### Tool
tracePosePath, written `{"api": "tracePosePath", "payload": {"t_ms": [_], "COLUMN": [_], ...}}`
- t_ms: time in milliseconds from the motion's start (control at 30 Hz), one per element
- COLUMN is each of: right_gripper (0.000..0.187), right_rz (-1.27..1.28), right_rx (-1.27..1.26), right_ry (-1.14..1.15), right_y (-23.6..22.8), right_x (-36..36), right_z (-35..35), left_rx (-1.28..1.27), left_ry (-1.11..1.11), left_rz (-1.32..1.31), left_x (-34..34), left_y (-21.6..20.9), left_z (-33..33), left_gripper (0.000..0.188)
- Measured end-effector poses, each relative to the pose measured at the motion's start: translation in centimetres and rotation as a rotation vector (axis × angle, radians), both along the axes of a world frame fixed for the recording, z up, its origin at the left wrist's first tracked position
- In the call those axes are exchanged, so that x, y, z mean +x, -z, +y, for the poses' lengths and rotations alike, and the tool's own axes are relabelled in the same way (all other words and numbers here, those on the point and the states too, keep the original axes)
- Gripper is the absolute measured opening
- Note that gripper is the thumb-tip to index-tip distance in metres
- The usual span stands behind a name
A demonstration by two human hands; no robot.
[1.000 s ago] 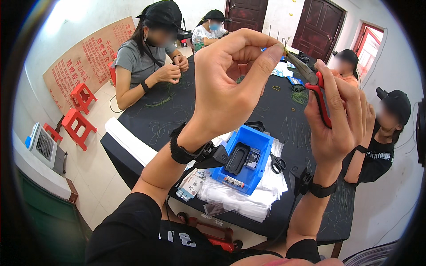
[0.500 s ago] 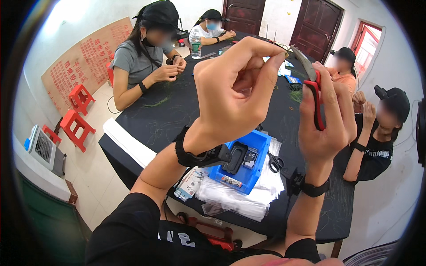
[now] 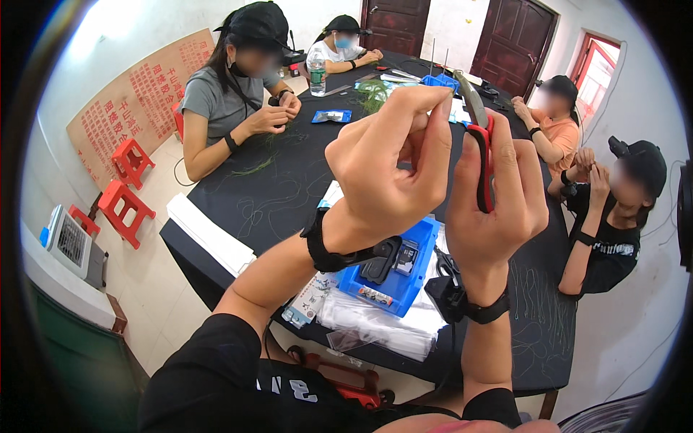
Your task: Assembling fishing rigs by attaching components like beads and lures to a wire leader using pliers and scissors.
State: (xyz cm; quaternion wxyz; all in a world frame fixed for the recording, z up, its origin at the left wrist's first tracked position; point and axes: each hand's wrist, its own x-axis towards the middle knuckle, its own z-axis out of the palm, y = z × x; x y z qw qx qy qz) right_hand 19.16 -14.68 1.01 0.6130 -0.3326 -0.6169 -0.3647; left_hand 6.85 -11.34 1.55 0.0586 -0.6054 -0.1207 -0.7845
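Note:
My left hand (image 3: 390, 169) is raised over the table, thumb and forefinger pinched together. Whatever sits in that pinch is too small to make out. Close beside it on the right, my right hand (image 3: 505, 191) is wrapped round scissors (image 3: 485, 169) with red and black handles. Their grey blades (image 3: 473, 105) point upward, just right of my left fingertips. Below both hands lies a blue plastic tray (image 3: 393, 294) holding a black case and small items, on top of white sheets or bags (image 3: 375, 325).
A dark cloth covers the table (image 3: 216, 198), with loose thin green line (image 3: 538, 296) lying on it. Several co-workers sit around the far and side edges. A water bottle (image 3: 317, 76) and a blue packet (image 3: 332, 116) stand or lie farther back. White paper (image 3: 206, 231) lies at the left edge.
My right hand and the scissors have moved left, closer to my left hand, and the blades now stand more upright. My left pinch is slightly lower.

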Motion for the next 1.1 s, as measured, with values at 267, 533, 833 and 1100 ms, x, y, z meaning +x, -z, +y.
{"api": "tracePosePath", "payload": {"t_ms": [267, 533, 833, 1100], "right_gripper": [0.036, 0.034, 0.032, 0.028], "right_rz": [0.075, 0.096, 0.072, 0.023], "right_rx": [-0.051, -0.075, -0.101, -0.202], "right_ry": [0.007, 0.008, 0.044, 0.042], "right_y": [0.6, 0.8, 0.3, -1.2], "right_x": [-1.0, -1.1, -0.8, 0.5], "right_z": [-0.2, -0.3, -0.3, -1.3], "left_rx": [-0.010, -0.020, -0.037, -0.116], "left_ry": [0.019, 0.034, 0.013, 0.163], "left_rz": [-0.022, -0.031, -0.024, -0.078], "left_x": [0.6, 0.8, 0.6, -0.8], "left_y": [0.4, 0.6, 0.3, -0.6], "left_z": [0.1, 0.4, 0.8, 3.0], "left_gripper": [0.013, 0.013, 0.009, 0.005]}}
